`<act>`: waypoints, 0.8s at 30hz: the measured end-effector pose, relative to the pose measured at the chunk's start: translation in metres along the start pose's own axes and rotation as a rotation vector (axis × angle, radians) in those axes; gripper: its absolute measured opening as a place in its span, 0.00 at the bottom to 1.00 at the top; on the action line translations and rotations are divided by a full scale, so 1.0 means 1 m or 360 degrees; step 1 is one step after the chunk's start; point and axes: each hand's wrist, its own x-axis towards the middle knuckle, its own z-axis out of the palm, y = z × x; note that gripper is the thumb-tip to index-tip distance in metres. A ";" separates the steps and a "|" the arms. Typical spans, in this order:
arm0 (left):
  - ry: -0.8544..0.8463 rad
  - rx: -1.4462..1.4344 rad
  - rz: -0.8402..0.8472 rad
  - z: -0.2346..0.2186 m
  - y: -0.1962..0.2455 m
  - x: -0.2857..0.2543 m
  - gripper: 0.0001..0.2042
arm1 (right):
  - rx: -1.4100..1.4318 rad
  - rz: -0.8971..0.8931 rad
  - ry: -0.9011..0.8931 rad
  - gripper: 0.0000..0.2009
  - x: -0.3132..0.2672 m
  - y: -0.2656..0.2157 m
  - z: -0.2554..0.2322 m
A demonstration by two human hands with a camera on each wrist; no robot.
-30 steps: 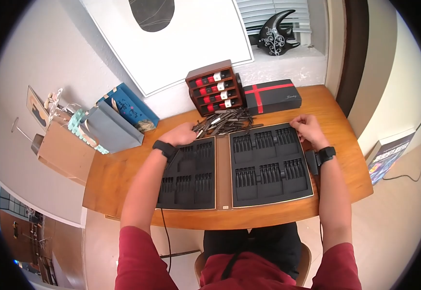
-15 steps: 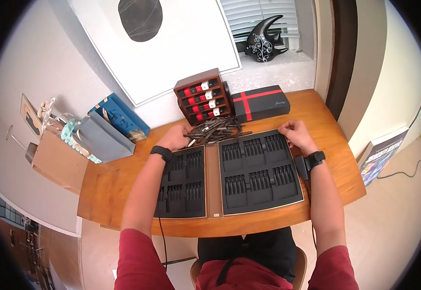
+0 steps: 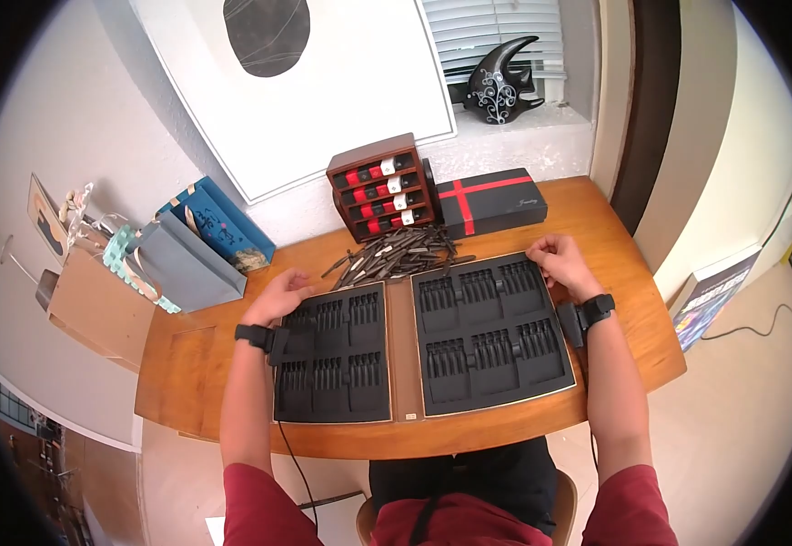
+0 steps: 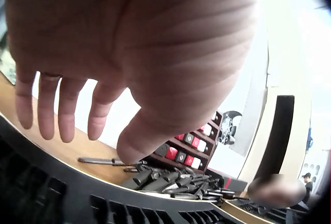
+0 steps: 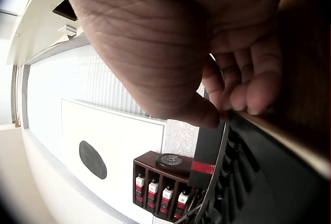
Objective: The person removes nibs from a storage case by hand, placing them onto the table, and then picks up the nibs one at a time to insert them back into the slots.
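An opened folding case lies on the table, its left panel (image 3: 332, 350) and right panel (image 3: 494, 337) lined with black slotted inserts. My left hand (image 3: 287, 293) is over the far left corner of the left panel; in the left wrist view, its fingers (image 4: 66, 111) hang loosely extended and hold nothing. With thumb and fingertips, my right hand (image 3: 561, 264) pinches the far right corner of the right panel. In the right wrist view, the thumb (image 5: 199, 114) meets the fingers at the panel's edge. Beyond the case lies a pile of slender dark pieces (image 3: 396, 253), some with pale parts.
Behind the pile stands a wooden rack (image 3: 380, 187) of red, black and white items. A black box (image 3: 496, 200) with a red ribbon sits beside it. Paper bags (image 3: 191, 259) stand at the left. Cables hang from both wrists.
My left hand has moved left, away from the pile, to the left panel's far corner. Pieces at the pile's left side now spread further out. My right hand stays at its corner.
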 end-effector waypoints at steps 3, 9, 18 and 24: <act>-0.0096 -0.0120 -0.0035 -0.017 -0.018 -0.014 0.20 | -0.0004 0.0003 0.0010 0.09 -0.003 -0.002 0.001; -0.0235 -0.0360 0.0021 -0.020 -0.034 -0.022 0.17 | -0.0013 0.0028 0.0020 0.08 -0.004 -0.004 0.002; -0.0188 -0.0958 0.0097 -0.012 -0.065 -0.023 0.16 | -0.0030 0.0087 0.0010 0.07 -0.002 -0.006 0.003; 0.0083 -0.1542 0.0089 -0.005 -0.097 -0.015 0.11 | -0.0031 0.0104 0.0019 0.07 -0.003 -0.010 0.005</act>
